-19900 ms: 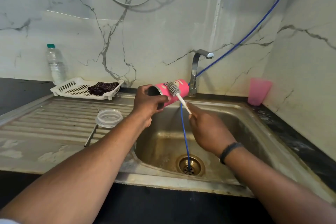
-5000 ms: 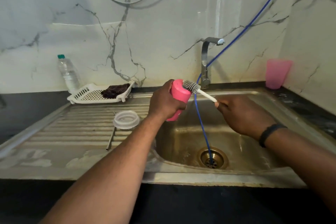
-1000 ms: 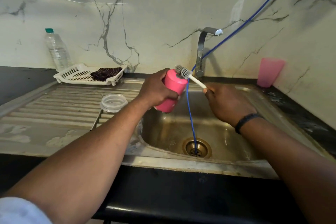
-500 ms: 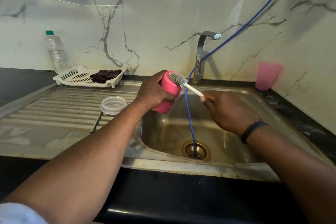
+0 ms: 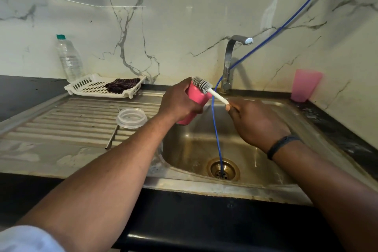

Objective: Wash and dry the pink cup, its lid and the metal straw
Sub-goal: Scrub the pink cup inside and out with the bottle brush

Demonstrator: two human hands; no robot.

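over the sink basin, in the head view, the left hand grips the pink cup around its side, cup tilted. the right hand pinches the white handle of a bottle brush, whose bristles lie against the cup's top end. a blue hose runs down past the faucet into the drain. on the ribbed drainboard to the left sits the clear lid, with the metal straw lying just beside it, one end under its edge. farther back stand a white tray holding a dark cloth and a plastic bottle. a second pink tumbler stands at the right wall.
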